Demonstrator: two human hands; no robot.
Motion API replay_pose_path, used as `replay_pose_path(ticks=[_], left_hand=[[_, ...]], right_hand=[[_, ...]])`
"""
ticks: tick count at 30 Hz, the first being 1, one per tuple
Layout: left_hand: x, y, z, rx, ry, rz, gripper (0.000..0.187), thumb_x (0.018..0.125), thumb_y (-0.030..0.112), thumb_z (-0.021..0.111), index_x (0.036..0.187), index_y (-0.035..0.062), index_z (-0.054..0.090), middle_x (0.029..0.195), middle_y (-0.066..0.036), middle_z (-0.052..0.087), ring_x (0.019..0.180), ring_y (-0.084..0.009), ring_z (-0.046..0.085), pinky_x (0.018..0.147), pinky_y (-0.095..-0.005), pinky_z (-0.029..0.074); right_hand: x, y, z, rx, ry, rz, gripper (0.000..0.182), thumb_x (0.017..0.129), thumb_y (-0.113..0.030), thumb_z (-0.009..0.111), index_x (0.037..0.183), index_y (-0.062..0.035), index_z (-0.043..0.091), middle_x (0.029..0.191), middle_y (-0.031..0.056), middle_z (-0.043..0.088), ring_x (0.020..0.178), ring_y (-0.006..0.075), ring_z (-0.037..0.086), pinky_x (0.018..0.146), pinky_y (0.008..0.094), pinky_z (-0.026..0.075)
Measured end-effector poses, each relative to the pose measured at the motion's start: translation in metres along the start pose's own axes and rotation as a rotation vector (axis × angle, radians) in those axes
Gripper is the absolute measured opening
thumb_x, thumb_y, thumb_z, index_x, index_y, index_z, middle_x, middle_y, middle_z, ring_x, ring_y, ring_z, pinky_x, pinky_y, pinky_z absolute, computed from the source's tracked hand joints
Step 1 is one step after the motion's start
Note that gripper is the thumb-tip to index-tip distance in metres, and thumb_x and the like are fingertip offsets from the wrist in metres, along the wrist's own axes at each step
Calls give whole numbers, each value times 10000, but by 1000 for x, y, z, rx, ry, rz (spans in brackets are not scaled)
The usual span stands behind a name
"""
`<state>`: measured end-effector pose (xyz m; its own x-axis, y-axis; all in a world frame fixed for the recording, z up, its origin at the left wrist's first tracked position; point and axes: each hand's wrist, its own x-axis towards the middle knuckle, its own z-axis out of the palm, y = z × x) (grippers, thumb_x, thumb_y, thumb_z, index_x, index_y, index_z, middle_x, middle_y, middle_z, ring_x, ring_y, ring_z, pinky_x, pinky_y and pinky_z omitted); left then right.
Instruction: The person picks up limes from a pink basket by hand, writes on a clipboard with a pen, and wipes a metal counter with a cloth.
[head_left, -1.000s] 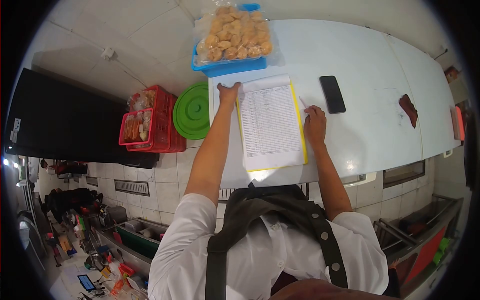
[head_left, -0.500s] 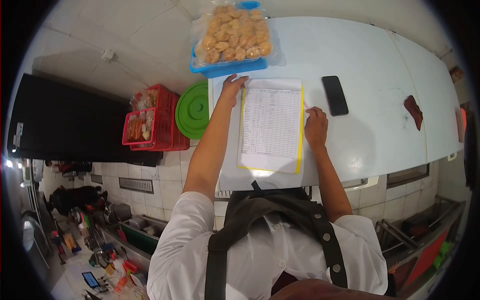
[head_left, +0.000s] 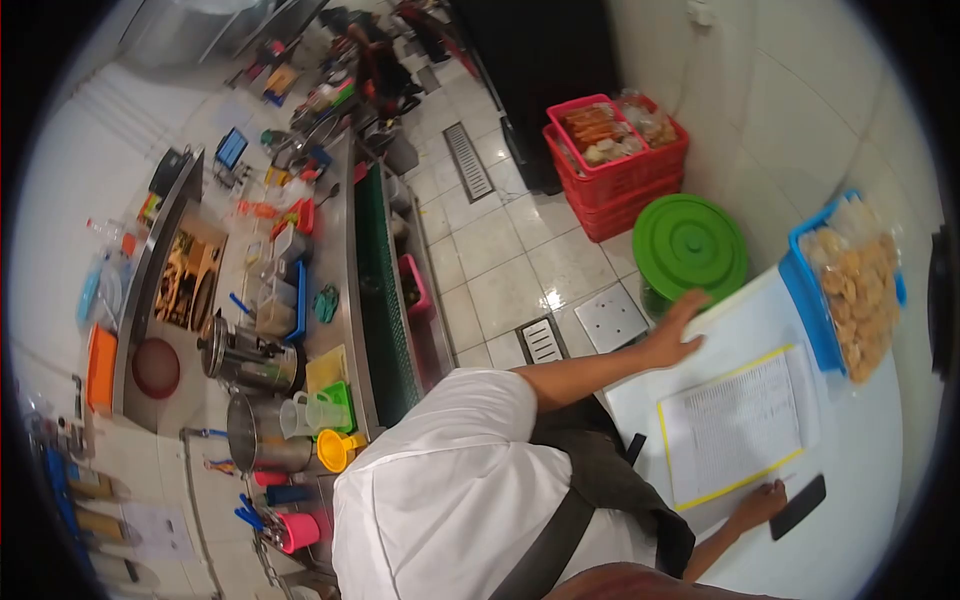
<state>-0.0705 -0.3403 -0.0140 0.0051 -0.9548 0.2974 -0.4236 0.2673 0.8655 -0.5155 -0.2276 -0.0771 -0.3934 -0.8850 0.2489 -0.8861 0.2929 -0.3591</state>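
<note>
My left hand (head_left: 678,335) is raised at the table's edge, beside the green lid, with its fingers spread and nothing in them. On the white table (head_left: 850,440) lies a printed sheet (head_left: 735,425) with a table of rows, over a yellow-edged backing. My right hand (head_left: 762,503) rests at the sheet's lower right side, its fingers closed round a thin, pale pen. Right beside that hand is a black phone (head_left: 798,507).
A blue basket (head_left: 815,300) with a bag of round, light brown food (head_left: 855,300) stands at the table's far side. Beyond the table are a green-lidded bin (head_left: 690,240) and red crates (head_left: 615,180). Steel counters with pots (head_left: 265,430) stand left. A person (head_left: 375,60) is in the background.
The view has swung left, bringing the counters and floor into sight. My left hand has come away from the sheet's upper corner; my right hand stays beside the sheet.
</note>
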Motion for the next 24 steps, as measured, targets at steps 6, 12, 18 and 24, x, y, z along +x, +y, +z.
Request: replay_pose_path(ticks=[6, 12, 18, 24], left_hand=[[-153, -64, -153, 320, 91, -471, 796, 933, 261, 689, 1592, 114, 268, 1583, -259, 352, 1462, -429, 375, 1156, -466, 399], [-283, -86, -192, 231, -611, -1008, 934, 923, 664, 581, 1610, 107, 281, 1477, -288, 501, 1414, -424, 448, 1162, -478, 376], [-315, -82, -224, 201, -403, -1291, 1115, 799, 900, 505, 1628, 179, 309, 1701, -246, -92, 1563, -451, 124, 1262, -529, 139], [-435, -172, -245, -932, 149, -1275, 793, 912, 771, 511, 1512, 253, 532, 1723, -144, 112, 1558, -352, 227, 1241, -538, 136]], right_hand=[[52, -50, -36, 62, 19, -37, 326, 1034, -172, 580, 1344, -79, 618, 1192, 164, 617, 1010, 322, 645, 859, 416, 542], [91, -239, 3, 550, -225, -361, 285, 1075, -147, 533, 1325, -45, 624, 1116, 112, 674, 950, 225, 637, 775, 342, 521], [35, -460, 41, 599, -649, -1075, 361, 975, -6, 581, 1334, -47, 598, 1185, 154, 649, 1020, 289, 643, 878, 386, 523], [-86, -584, 114, 611, -1041, -1348, 349, 935, -50, 648, 1283, -63, 621, 1112, 155, 667, 915, 297, 673, 797, 400, 541]])
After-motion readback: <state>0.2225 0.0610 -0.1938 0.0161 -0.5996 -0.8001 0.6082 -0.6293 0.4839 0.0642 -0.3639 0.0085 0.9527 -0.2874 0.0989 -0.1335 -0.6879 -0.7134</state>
